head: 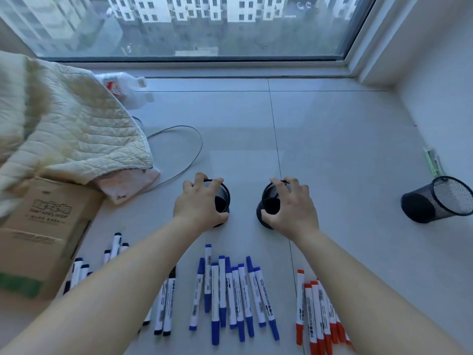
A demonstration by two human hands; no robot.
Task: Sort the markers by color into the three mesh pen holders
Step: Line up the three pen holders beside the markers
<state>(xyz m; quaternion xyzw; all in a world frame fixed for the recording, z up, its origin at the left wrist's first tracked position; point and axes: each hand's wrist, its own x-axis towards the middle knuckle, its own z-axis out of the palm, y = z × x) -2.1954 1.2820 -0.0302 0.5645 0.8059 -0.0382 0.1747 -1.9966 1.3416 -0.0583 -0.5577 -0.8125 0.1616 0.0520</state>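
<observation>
The left hand (198,203) grips the rim of one black holder (222,198), fingers curled over its top, and the right hand (290,206) grips a second holder (268,201) the same way. Both stand on the floor (332,139). The third holder (440,199) lies tilted, well apart at the right (near the wall). Near the person lie three groups: black markers (163,303), blue markers (230,295), red markers (317,311).
</observation>
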